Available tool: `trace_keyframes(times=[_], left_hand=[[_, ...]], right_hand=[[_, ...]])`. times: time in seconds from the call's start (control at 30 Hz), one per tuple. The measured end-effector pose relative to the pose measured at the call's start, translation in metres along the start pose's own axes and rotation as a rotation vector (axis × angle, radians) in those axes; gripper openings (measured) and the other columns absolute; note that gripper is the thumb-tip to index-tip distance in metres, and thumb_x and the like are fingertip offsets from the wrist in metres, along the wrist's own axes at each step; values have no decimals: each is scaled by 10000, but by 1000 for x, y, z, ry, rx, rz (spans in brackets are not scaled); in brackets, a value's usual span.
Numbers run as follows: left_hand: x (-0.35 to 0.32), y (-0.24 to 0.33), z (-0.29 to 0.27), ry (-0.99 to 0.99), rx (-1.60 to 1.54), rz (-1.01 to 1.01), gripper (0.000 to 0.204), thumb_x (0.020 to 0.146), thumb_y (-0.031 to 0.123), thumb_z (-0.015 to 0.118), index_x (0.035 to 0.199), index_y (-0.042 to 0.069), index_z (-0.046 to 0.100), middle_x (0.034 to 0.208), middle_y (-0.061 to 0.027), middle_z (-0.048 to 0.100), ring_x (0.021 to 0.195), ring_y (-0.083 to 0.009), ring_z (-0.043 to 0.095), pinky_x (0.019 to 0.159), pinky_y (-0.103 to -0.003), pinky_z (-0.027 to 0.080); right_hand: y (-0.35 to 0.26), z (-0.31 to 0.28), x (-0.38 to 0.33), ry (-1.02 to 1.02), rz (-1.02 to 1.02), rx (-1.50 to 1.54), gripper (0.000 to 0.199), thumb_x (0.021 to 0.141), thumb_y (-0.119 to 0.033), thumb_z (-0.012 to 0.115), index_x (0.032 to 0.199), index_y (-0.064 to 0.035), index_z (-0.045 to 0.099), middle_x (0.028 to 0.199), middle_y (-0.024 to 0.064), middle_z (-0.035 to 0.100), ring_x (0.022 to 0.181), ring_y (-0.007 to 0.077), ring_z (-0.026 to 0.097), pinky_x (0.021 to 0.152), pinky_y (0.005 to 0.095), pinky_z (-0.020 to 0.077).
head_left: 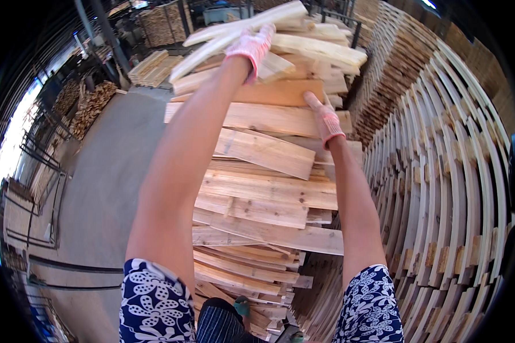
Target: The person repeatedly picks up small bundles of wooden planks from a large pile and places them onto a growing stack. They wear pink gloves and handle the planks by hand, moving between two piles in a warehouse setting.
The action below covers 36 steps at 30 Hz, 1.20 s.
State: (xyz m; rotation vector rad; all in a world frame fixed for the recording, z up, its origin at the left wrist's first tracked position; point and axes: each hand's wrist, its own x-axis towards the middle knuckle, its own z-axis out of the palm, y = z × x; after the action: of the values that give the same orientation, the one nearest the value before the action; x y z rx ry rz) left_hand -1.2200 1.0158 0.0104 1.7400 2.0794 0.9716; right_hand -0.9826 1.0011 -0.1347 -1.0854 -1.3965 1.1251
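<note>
A long pile of sawn wooden boards [269,186] runs away in front of me, its boards lying crosswise and overlapping. At its far end my left hand [252,52], in a pink-and-white knit glove, is closed over a pale board [212,56] that slants among other loose pale boards. Nearer, my right hand [328,121], gloved alike, is at the right end of a darker tan board [274,92]. Its thumb presses on the board's top face, while its other fingers are mostly hidden at the board's end.
Tall stacks of spaced boards [440,171] rise close on the right. Grey concrete floor [106,166] stretches along the left, with a low board stack [154,68] farther off. Black metal rails [80,266] stand at lower left. Dark striped cloth [220,323] shows at the bottom edge.
</note>
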Motion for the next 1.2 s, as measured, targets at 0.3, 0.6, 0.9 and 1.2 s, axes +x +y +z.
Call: trace_keyframes(times=[0.3, 0.6, 0.9, 1.2], left_hand=[[-43, 35, 90, 168, 75, -6, 730, 892, 622, 580, 1508, 258, 438, 1535, -362, 264, 1310, -506, 483, 1100, -509, 415], [-153, 29, 126, 102, 110, -23, 649, 860, 531, 670, 1434, 288, 491, 1437, -307, 357, 1170, -539, 545, 989, -547, 497], [-311, 30, 172, -152, 47, -8, 466, 877, 351, 716, 1298, 176, 619, 1586, -350, 164, 1169, -543, 518, 908, -522, 562], [-348, -31, 116, -425, 145, 446, 271, 928, 367, 606, 935, 104, 671, 1079, -218, 637, 868, -386, 665, 797, -475, 556]], right_hand=[[17, -22, 6, 76, -28, -67, 682, 856, -522, 719, 1358, -71, 616, 1242, 140, 702, 1131, 266, 652, 966, 386, 475], [46, -50, -61, 168, -2, -443, 641, 949, -537, 605, 1320, -15, 614, 1184, 252, 677, 1159, 388, 611, 986, 411, 462], [164, -111, -205, 182, 20, -300, 385, 1032, -201, 500, 1404, -144, 577, 1351, 228, 578, 1261, 366, 548, 1057, 420, 430], [71, -173, -297, -320, 545, -690, 562, 952, -436, 621, 1305, 1, 626, 1256, 178, 681, 1194, 287, 625, 1049, 409, 434]])
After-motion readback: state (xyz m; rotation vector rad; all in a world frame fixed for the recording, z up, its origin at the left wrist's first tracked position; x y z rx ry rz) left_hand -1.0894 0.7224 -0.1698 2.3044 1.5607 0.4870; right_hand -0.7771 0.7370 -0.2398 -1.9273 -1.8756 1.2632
